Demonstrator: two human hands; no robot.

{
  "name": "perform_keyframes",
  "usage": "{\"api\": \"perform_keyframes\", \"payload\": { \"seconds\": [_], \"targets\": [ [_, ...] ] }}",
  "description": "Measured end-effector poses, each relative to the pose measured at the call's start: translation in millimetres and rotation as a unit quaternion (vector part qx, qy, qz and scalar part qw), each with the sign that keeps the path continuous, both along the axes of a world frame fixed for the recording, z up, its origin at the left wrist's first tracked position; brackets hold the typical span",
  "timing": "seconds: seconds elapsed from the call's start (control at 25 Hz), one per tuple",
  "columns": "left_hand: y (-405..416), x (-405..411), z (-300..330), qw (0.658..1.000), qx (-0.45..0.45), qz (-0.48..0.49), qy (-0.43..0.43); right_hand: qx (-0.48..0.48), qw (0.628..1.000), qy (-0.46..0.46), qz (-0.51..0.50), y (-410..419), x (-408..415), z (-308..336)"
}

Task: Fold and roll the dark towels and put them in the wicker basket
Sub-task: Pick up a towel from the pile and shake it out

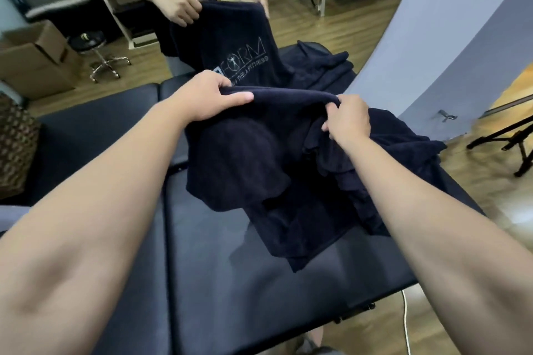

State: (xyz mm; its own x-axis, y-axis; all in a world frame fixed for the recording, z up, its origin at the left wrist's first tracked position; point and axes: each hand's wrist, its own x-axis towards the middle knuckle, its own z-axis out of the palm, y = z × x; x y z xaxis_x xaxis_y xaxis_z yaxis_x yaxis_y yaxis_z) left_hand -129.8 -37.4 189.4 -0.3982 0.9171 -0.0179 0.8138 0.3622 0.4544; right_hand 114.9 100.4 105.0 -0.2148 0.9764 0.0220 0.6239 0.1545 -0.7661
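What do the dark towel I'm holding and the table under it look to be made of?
Dark towel: looks like soft terry cotton, matte navy; its surface is fuzzy and it drapes in loose folds. Table: likely padded vinyl or faux leather, smooth with a faint sheen and a seam between cushions.

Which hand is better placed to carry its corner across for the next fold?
Probably the left hand: it pinches the towel edge flat. The right hand grips bunched cloth beside the heaped towels.
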Motion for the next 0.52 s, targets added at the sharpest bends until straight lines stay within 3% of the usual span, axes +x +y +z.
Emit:
{"api": "perform_keyframes", "payload": {
  "seconds": [0.08,0.2,0.4,0.52],
  "targets": [
    [-14.2,-12.3,14.4,0.998,0.043,-0.003,0.035,0.022,0.996,0.086,-0.005,-1.7,-6.8,22.8],
    [-39.6,-26.8,32.2,0.994,0.104,-0.009,0.014,0.078,0.977,0.197,-0.008,-15.2,-23.0,53.4],
    [-93.9,-44.8,20.1,0.995,0.098,-0.005,-0.017,0.099,0.968,0.226,0.047,-64.2,-35.9,49.6],
    [-125.8,-51.2,12.2,0.984,0.148,0.038,-0.085,0.085,0.957,0.275,0.046,-90.1,-48.7,56.4]
  ]
}}
